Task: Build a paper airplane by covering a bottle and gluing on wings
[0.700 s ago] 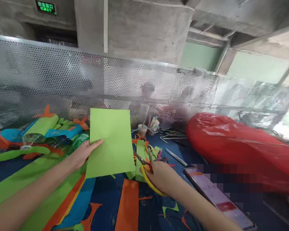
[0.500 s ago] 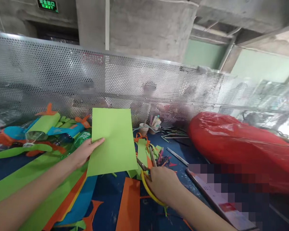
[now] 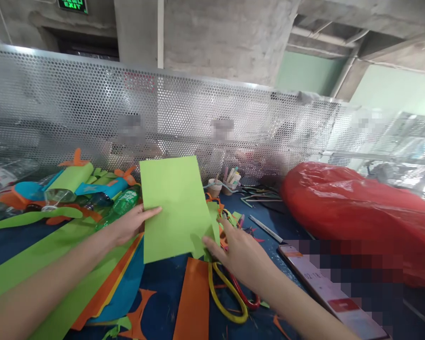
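My left hand point(image 3: 129, 225) pinches the left edge of a light green sheet of paper point(image 3: 173, 203), thumb on its face, and holds it up above the table. My right hand point(image 3: 242, 250) has its thumb and index finger spread apart at the sheet's lower right edge. The thumb overlaps the corner; whether it presses on the paper I cannot tell. Under the right hand lies a pair of scissors with one yellow and one red handle point(image 3: 233, 319); its blades are hidden. An orange paper strip point(image 3: 193, 302) lies below the sheet.
Bottles with coloured paper fins point(image 3: 71, 182) and a green bottle point(image 3: 123, 205) lie at left, near long green strips point(image 3: 60, 255). Paper cups with pens point(image 3: 230, 182) stand behind. At right are a white pen point(image 3: 265, 228), a phone point(image 3: 326, 288) and a red plastic bag point(image 3: 350, 203).
My right hand has let go of the scissors, which now rest on the table, and has opened by the sheet's right edge. The green sheet has tilted slightly.
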Demonstrator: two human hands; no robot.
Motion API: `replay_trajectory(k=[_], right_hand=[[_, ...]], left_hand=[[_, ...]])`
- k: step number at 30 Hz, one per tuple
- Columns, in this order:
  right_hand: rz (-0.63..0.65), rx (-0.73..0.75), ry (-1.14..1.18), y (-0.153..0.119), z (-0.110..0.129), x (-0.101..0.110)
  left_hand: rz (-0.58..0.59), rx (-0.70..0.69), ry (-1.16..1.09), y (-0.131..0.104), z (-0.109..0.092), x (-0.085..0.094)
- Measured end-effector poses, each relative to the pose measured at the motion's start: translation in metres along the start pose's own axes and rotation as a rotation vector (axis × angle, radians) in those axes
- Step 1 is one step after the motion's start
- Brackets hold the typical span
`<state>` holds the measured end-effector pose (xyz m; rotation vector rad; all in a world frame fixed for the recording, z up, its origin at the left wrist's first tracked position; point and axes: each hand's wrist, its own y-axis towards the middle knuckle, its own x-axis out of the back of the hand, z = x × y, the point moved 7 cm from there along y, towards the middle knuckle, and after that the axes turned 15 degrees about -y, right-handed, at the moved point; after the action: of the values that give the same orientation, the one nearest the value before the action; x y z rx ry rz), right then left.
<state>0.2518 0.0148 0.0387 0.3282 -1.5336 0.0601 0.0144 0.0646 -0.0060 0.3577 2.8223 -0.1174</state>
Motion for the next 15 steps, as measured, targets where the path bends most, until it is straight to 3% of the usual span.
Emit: replay_trajectory(k=[2, 5, 7, 9, 12, 15], right_hand=[[-0.04, -0.011, 0.369, 0.01, -0.007, -0.001], [0.091, -0.009, 0.849, 0.026, -0.015, -0.019], [0.128, -0.016, 0.925, 0.032, -0.021, -0.026], [0.128, -0.016, 0.935, 0.036, -0.027, -0.03], [0.12, 0.013, 0.936, 0.038, -0.032, -0.032], [0.111, 0.061, 0.904, 0.039, -0.032, -0.033]], left_hand=[[0.113, 0.039, 0.063, -0.005, 0.003, -0.012], [0.292, 0.096, 0.197, -0.016, 0.007, -0.032], [0.385, 0.109, 0.306, -0.021, 0.007, -0.042], [0.401, 0.088, 0.428, -0.02, 0.003, -0.046], [0.229, -0.025, 0.631, -0.01, -0.013, -0.033], [-0.092, -0.172, 0.874, -0.003, -0.039, -0.003]])
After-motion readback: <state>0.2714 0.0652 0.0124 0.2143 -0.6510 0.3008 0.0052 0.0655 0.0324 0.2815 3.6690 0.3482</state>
